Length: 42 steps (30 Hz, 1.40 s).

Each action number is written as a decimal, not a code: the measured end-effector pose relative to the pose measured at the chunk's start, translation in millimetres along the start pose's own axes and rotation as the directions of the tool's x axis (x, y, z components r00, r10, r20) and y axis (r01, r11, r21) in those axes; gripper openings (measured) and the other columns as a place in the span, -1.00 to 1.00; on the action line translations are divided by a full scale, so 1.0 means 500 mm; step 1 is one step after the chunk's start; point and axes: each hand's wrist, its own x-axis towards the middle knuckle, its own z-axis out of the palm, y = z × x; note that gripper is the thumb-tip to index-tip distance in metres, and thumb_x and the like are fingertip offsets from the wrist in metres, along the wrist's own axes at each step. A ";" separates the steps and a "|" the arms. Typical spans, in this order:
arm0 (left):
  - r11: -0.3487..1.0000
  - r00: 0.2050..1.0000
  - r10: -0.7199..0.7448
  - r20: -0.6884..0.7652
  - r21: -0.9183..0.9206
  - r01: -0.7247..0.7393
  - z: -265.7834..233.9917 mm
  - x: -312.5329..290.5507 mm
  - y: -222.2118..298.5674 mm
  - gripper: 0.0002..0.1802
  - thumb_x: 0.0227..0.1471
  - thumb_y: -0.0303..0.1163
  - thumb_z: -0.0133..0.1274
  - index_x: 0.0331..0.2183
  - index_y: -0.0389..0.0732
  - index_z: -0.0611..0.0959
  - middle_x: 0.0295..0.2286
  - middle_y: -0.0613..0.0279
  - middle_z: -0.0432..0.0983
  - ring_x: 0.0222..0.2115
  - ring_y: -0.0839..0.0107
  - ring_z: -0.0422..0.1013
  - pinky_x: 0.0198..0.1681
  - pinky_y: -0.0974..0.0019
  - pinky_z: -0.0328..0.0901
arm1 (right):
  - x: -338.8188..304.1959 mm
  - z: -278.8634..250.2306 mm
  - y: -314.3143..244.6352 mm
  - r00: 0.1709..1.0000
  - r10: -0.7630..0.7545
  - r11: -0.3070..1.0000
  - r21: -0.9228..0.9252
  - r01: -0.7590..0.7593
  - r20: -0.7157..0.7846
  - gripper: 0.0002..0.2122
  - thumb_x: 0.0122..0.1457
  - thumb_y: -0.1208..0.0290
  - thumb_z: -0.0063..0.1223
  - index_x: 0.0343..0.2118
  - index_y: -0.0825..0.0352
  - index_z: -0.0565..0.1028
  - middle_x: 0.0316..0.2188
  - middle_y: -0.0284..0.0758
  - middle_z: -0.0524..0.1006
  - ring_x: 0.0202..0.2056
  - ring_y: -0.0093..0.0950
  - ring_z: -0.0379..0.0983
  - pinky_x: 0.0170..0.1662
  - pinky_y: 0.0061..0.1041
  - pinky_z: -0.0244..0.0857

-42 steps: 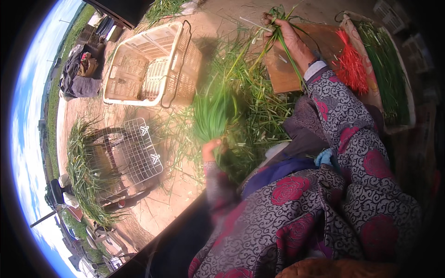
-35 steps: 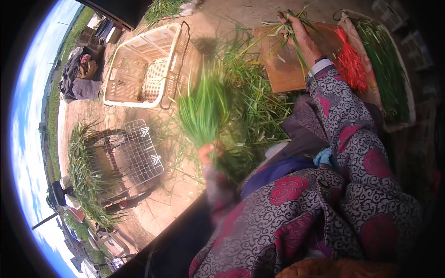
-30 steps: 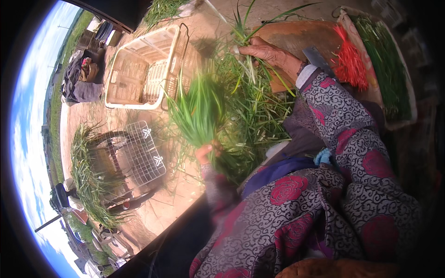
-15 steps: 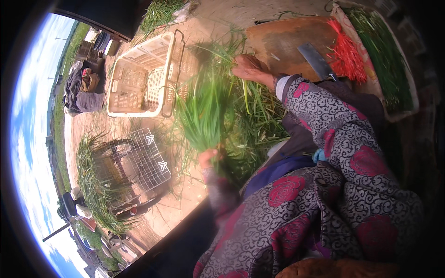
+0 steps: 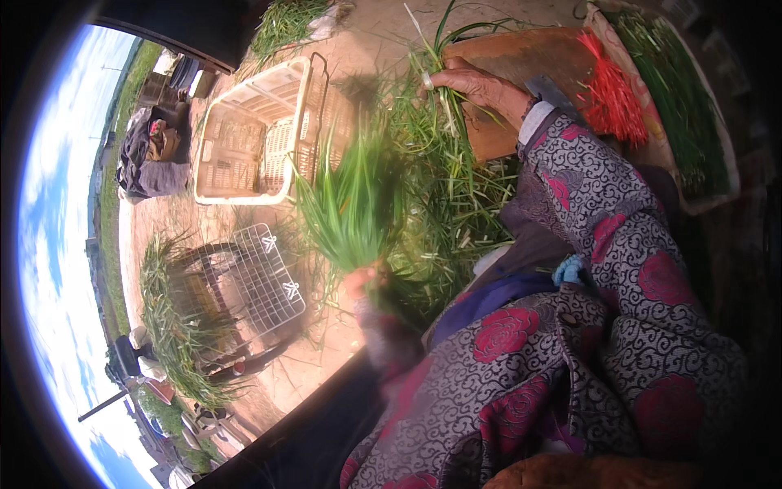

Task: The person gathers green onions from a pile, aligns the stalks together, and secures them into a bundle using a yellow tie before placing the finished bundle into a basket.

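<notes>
My left hand (image 5: 360, 282) is closed round the lower end of a bunch of green chives (image 5: 350, 204). The long flat leaves fan out upward and are slightly blurred. My right hand (image 5: 476, 84) is pinched on a few loose chive leaves (image 5: 446, 96), above the near-left edge of a brown wooden board (image 5: 521, 61). A heap of cut green leaves (image 5: 456, 196) covers the ground below and between my hands. On the board lies a cleaver (image 5: 550, 91), its blade partly hidden behind my right sleeve.
A cream plastic crate (image 5: 236, 183) stands at the left, beyond the bunch. Nearer is a white wire rack (image 5: 273, 285) beside a pile of green leaves (image 5: 175, 326). Red strips (image 5: 611, 102) lie on the board's right, next to a lined box of green stalks (image 5: 672, 98).
My right hand has moved up and a little right, lifting the loose leaves with it. My left hand still grips the bunch, which has shifted slightly to the left.
</notes>
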 end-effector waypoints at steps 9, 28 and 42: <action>0.991 0.990 -0.127 -0.065 0.037 0.130 0.011 0.011 0.009 -0.46 -0.19 -0.31 0.15 -0.20 -0.57 0.54 -0.49 0.05 0.52 -0.67 0.37 0.32 -0.64 0.38 0.23 | 0.023 0.151 0.107 0.994 -0.096 0.928 -0.357 0.108 0.051 -0.56 0.01 0.01 0.19 -0.56 0.38 0.41 -0.60 -0.20 0.37 -0.44 -0.40 0.40 -0.40 -0.33 0.21; 0.994 0.718 -0.104 0.688 0.049 0.097 -0.075 0.089 0.026 -0.57 0.09 0.00 -0.13 -0.57 -0.15 0.43 -0.65 0.30 0.35 -0.67 0.42 0.18 -0.58 0.31 0.03 | 0.024 -0.079 0.118 0.984 -0.167 0.961 -0.232 0.150 -0.054 -0.68 0.19 0.14 0.11 -0.30 0.37 0.55 -0.33 -0.30 0.54 -0.24 -0.49 0.41 -0.14 -0.43 0.25; 0.991 0.939 -0.066 0.338 -0.086 0.100 -0.020 0.062 0.004 -0.62 0.07 -0.13 -0.05 -0.42 -0.31 0.49 -0.74 0.34 0.26 -0.72 0.44 0.16 -0.61 0.36 0.10 | 0.036 0.136 0.160 0.922 0.221 0.805 0.475 -0.356 0.317 -0.72 0.09 0.23 0.23 -0.17 0.24 0.62 -0.13 -0.41 0.58 -0.06 -0.52 0.43 -0.02 -0.38 0.37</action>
